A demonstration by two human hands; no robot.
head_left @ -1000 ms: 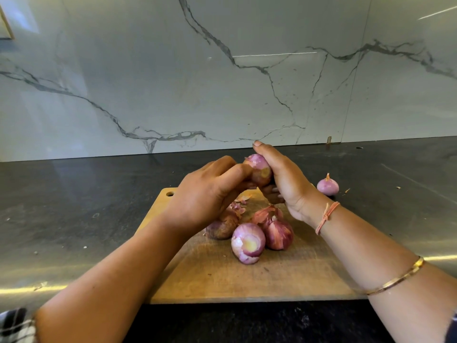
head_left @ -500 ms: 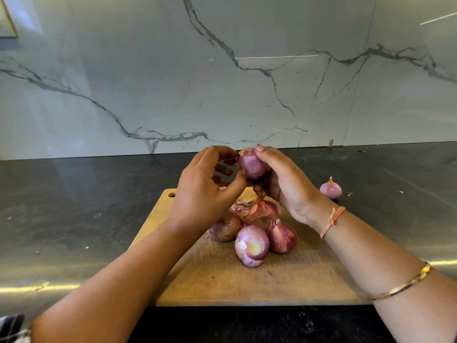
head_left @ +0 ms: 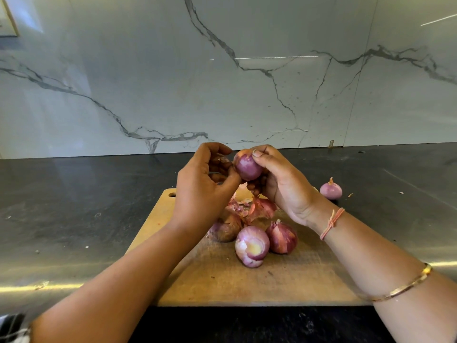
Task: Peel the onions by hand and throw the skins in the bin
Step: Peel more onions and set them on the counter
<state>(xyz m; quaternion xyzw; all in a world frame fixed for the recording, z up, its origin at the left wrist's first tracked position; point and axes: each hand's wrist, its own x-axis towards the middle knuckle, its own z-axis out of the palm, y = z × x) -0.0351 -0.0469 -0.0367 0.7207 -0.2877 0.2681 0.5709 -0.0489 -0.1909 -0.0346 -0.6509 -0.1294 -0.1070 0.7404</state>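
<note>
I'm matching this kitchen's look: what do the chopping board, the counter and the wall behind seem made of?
Chopping board: bare, worn wood, going by its grain and scuffs. Counter: dark stone, perhaps granite, polished enough to mirror light streaks. Wall: white marble or a marble-look slab, glossy, with grey veins.

place: kitchen | wall: white marble wall point(head_left: 148, 82) with grey lines | top: dark stone counter point(head_left: 74, 194) | on it: wooden cutting board point(head_left: 222, 280) with red onions point(head_left: 252, 246) and bits of onion skin point(head_left: 237, 206) | beside the board: one more onion point(head_left: 331, 190)
</note>
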